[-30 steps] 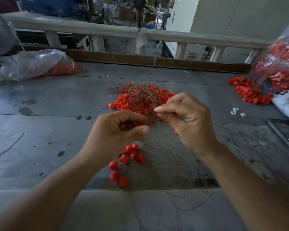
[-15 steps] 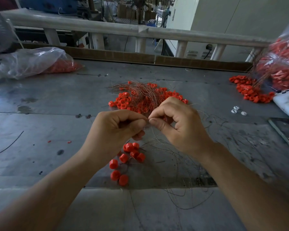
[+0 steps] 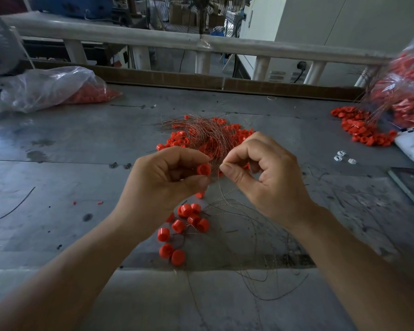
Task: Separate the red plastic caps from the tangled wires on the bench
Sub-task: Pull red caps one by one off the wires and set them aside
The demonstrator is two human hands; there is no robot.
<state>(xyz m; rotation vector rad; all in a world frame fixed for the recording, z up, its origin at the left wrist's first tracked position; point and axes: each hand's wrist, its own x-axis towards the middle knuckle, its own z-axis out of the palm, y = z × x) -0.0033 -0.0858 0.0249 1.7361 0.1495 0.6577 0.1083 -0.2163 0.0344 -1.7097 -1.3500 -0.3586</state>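
Since a moment ago, over the grey bench (image 3: 58, 168) and just before the tangle of wires and red caps (image 3: 208, 137), my left hand (image 3: 167, 181) and right hand (image 3: 269, 183) have drawn slightly apart, the left pinching one red cap (image 3: 203, 169) between thumb and forefinger, the right pinching a thin wire (image 3: 219, 181) beside it.

The grey metal bench (image 3: 69, 177) lies bare on the left, short of the clear plastic bag of red caps (image 3: 53, 88). Mid-bench, a tangled heap of copper wires and red plastic caps (image 3: 208, 136) blocks passage. Loose red cylindrical caps (image 3: 178, 226) and thin dark stray wires (image 3: 261, 237) litter the near middle and right.
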